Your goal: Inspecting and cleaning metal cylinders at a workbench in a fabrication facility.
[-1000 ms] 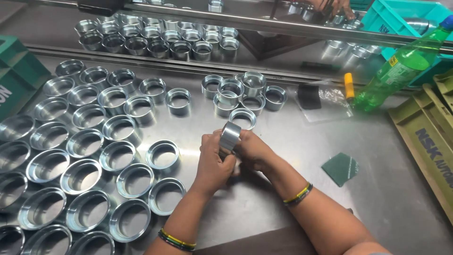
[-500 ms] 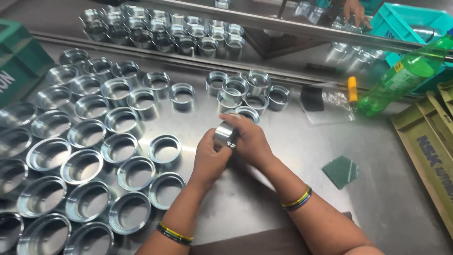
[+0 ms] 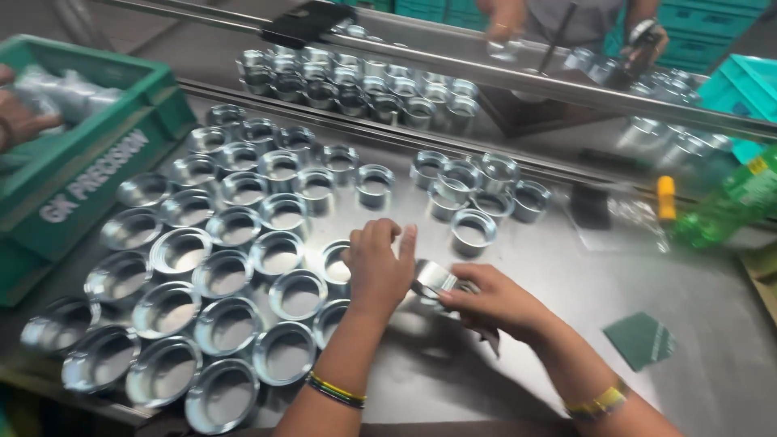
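Ring [image 3: 434,279] of bright metal sits at centre frame, gripped by the fingers of my right hand [image 3: 495,301] just above the bench [image 3: 518,364]. Left hand [image 3: 376,271] rests open, palm down, touching the ring's left side, rows of similar rings [image 3: 227,267] to its left.

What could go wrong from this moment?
The right hand pinches the metal ring only at its edge, so it might slip onto the steel table. The left hand hovers right beside the packed rows of rings and could knock them out of line.
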